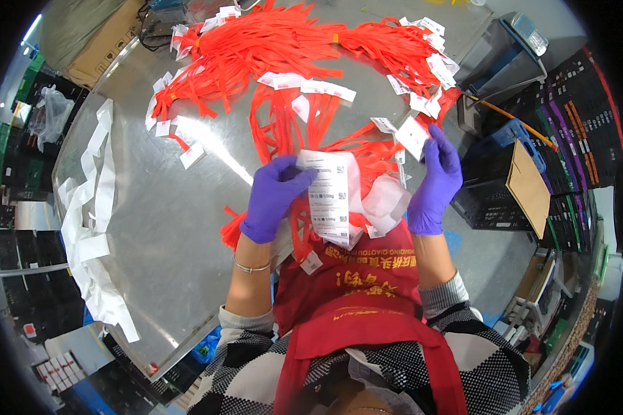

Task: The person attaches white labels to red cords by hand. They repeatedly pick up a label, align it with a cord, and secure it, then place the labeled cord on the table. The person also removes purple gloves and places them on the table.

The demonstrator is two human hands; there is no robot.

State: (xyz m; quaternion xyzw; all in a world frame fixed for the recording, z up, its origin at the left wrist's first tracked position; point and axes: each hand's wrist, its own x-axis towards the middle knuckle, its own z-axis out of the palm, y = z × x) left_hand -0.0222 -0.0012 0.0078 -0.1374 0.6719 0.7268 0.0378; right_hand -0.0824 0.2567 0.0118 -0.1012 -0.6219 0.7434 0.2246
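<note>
My left hand (276, 194), in a purple glove, pinches a strip of printed labels (329, 202) on white backing that hangs down in front of the red apron. To the right, my right hand (436, 179), gloved alike, holds a white label (411, 137) between thumb and fingers, beside the red straps. Loose red straps (311, 124) with white tags on their ends lie fanned out on the metal table just beyond my hands. Translucent backing paper (387, 202) curls between the two hands. A white tag (311, 262) on a red strap hangs over the apron.
Banded bundles of tagged red straps (259, 41) lie across the far side of the metal table (171, 259). Crumpled white backing strips (91, 249) lie at its left. On the right are a scale with a display (527, 33), black crates (566, 119) and a cardboard piece (528, 189).
</note>
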